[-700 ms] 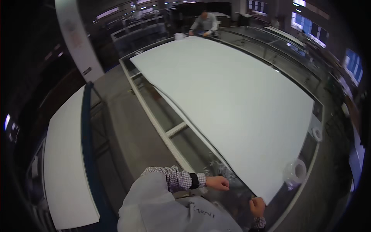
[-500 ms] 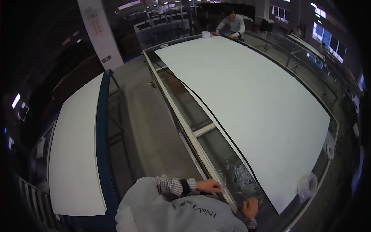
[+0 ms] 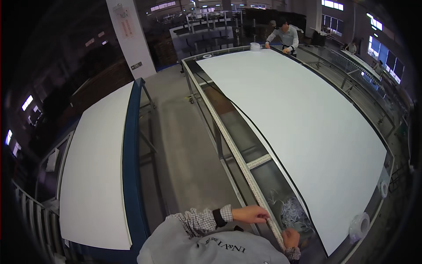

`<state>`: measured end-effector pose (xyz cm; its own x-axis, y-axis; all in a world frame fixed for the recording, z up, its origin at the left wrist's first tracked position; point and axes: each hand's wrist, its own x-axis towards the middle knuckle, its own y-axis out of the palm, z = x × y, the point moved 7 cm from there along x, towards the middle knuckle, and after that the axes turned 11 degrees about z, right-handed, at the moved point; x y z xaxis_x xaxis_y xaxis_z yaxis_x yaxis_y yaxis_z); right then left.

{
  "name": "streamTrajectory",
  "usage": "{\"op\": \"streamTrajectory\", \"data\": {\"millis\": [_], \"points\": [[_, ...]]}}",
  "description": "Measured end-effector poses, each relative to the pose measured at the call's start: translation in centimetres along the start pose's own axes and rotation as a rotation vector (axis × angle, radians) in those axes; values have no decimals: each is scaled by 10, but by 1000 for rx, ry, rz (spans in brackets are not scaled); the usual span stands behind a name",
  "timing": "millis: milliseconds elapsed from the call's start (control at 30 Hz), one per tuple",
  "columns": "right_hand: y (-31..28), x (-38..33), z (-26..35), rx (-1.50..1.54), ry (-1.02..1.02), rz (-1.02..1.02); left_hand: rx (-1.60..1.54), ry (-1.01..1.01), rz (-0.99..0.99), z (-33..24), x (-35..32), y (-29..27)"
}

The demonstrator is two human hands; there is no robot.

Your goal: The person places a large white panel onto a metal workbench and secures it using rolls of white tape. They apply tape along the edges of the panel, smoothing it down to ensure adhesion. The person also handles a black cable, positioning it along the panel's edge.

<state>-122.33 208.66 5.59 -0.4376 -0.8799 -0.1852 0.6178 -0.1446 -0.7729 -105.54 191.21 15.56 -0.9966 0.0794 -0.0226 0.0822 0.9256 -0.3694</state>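
The right hand [image 3: 290,238] has drawn back from the sheet's [image 3: 299,123] corner toward the rail [image 3: 243,163], near the left hand [image 3: 256,214], freeing the sheet (both curled; whether pinching, I cannot tell).

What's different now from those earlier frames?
The view has swung left. The right hand moved left, away from the white sheet's near corner; the left hand also moved left, to the table rail. Whether either gripped or released anything is unclear. Unchanged: the sheet on the table, the near roll, the co-worker at the far end.
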Motion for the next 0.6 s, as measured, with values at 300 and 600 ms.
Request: {"op": "streamTrajectory", "data": {"millis": [300, 600], "points": [[-238, -37, 308, 238, -931, -150, -59, 1167, 154, -346, -55, -90], [-317, -150, 337, 541, -1861, -739, -18, 1358, 254, -392, -50, -52]]}}
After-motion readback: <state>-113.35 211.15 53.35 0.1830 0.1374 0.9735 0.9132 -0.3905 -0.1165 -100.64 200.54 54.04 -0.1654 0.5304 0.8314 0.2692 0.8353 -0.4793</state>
